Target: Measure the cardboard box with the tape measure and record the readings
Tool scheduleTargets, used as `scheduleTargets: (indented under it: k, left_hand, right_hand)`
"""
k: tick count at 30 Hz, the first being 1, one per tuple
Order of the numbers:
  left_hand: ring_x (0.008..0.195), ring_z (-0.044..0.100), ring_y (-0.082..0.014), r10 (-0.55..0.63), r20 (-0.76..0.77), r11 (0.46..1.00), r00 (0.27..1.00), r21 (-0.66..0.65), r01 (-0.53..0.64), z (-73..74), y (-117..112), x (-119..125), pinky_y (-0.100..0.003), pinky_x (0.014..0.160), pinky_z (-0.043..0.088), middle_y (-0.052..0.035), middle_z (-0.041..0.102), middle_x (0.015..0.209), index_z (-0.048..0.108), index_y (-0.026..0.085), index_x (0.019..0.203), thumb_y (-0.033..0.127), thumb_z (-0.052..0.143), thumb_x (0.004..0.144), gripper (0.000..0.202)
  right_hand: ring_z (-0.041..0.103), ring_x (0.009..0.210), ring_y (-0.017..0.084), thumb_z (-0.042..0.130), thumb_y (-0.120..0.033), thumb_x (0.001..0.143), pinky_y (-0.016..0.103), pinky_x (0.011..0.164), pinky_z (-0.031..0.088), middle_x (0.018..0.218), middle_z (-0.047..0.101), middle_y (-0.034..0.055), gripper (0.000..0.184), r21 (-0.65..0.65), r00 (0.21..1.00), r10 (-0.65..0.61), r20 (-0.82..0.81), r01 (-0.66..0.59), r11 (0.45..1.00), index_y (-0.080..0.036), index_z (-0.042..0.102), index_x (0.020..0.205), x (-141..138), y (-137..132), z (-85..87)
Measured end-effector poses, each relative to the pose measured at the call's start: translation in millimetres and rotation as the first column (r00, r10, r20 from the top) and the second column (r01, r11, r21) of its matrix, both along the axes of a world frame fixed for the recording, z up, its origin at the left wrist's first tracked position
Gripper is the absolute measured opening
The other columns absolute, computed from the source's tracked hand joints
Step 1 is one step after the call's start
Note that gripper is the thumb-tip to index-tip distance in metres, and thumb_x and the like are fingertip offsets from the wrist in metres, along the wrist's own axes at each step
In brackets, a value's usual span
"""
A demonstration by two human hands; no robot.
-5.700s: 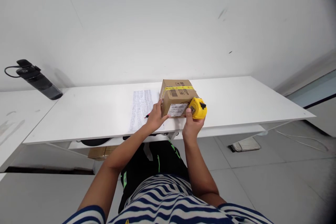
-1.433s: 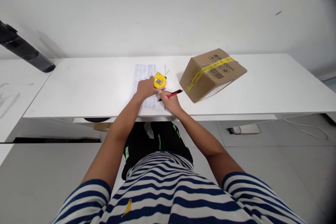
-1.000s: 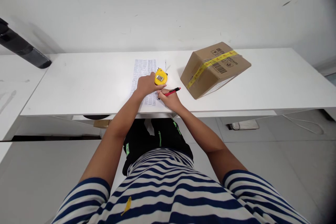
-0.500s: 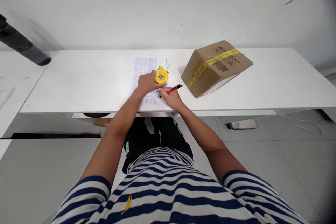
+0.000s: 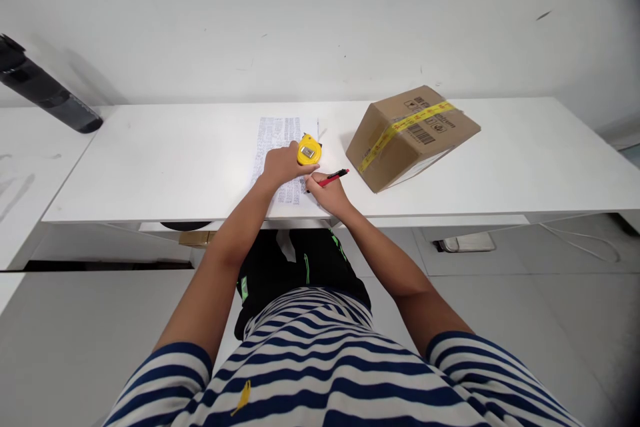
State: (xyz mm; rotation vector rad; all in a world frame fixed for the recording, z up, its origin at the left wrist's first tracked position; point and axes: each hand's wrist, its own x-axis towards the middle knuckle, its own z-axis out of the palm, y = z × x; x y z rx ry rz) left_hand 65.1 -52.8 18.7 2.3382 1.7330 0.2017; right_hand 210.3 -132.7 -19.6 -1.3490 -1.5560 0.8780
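My left hand [image 5: 283, 164] is closed around a yellow tape measure [image 5: 309, 149], resting over a sheet of paper [image 5: 267, 137] covered in dense writing. Close beside it, my right hand [image 5: 329, 193] grips a red and black pen [image 5: 333, 177], its lower end down at the paper's right side. The pen's tip is mostly hidden by my fingers. To the right of both hands, a brown cardboard box [image 5: 373, 141] sealed with yellow tape lies at an angle on the white table [image 5: 165, 167].
A dark cylinder [image 5: 50, 90] leans in from the far left, by the wall. Below the table, a white flat object [image 5: 467, 242] and a cable [image 5: 575, 235] lie on the floor. A small cardboard box [image 5: 195, 239] sits under the table's front edge.
The whole view has shifted slightly, so things appear a little lower. Both hands keep their holds, and the tape measure, pen and box stay in nearly the same places on the table.
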Motion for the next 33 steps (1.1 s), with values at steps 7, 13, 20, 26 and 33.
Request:
scheduleTargets:
  k: [7,13,20,26,33]
  left_hand:
    - [0.091,0.073,-0.032,-0.007,-0.016,1.0,1.0,0.016,0.007,-1.8,1.8,0.9,-0.036,0.073,0.045,-0.0118,0.077,0.097,0.055,0.015,0.121,0.084,0.058,0.079,0.08]
    - [0.089,0.073,-0.0324,-0.012,-0.002,1.0,1.0,0.029,0.012,-2.8,2.5,1.1,-0.036,0.071,0.043,-0.0129,0.076,0.095,0.056,0.015,0.118,0.086,0.056,0.078,0.081]
    - [0.089,0.073,-0.031,0.0,-0.027,1.0,1.0,0.018,0.001,1.5,0.1,2.1,-0.035,0.07,0.043,-0.0128,0.077,0.097,0.055,0.016,0.118,0.086,0.055,0.079,0.08]
    - [0.085,0.072,-0.0304,-0.007,-0.017,1.0,1.0,0.017,0.007,1.6,0.6,2.4,-0.035,0.068,0.042,-0.0122,0.076,0.094,0.055,0.016,0.118,0.086,0.055,0.079,0.08]
    - [0.088,0.073,-0.031,-0.005,-0.015,1.0,1.0,0.014,0.005,0.4,1.2,1.9,-0.036,0.072,0.044,-0.0125,0.076,0.096,0.056,0.016,0.12,0.085,0.056,0.079,0.08]
  right_hand:
    - [0.054,0.066,0.017,0.055,-0.05,0.088,0.032,0.067,0.041,0.057,0.054,-0.0014,0.04,0.002,1.0,-0.026,0.011,0.026,1.0,-0.024,0.051,0.058,0.3,0.1,1.3]
    - [0.053,0.065,0.017,0.056,-0.052,0.088,0.032,0.066,0.04,0.058,0.052,-0.0015,0.042,0.005,0.999,-0.04,0.012,0.04,0.999,-0.024,0.049,0.058,0.2,0.5,1.9]
    - [0.043,0.059,0.014,0.055,-0.052,0.087,0.031,0.062,0.034,0.054,0.04,-0.004,0.045,0.021,1.0,-0.031,-0.007,0.031,0.999,-0.025,0.037,0.055,-0.3,-1.6,4.6]
    - [0.039,0.057,0.013,0.051,-0.051,0.086,0.032,0.06,0.031,0.053,0.036,-0.0047,0.044,0.036,0.998,-0.068,0.005,0.067,0.997,-0.026,0.035,0.055,0.9,-2.2,6.2]
    - [0.044,0.059,0.015,0.053,-0.048,0.085,0.031,0.061,0.033,0.054,0.044,-0.0032,0.042,-0.022,0.999,-0.033,0.014,0.033,0.999,-0.025,0.038,0.054,2.2,0.9,5.0]
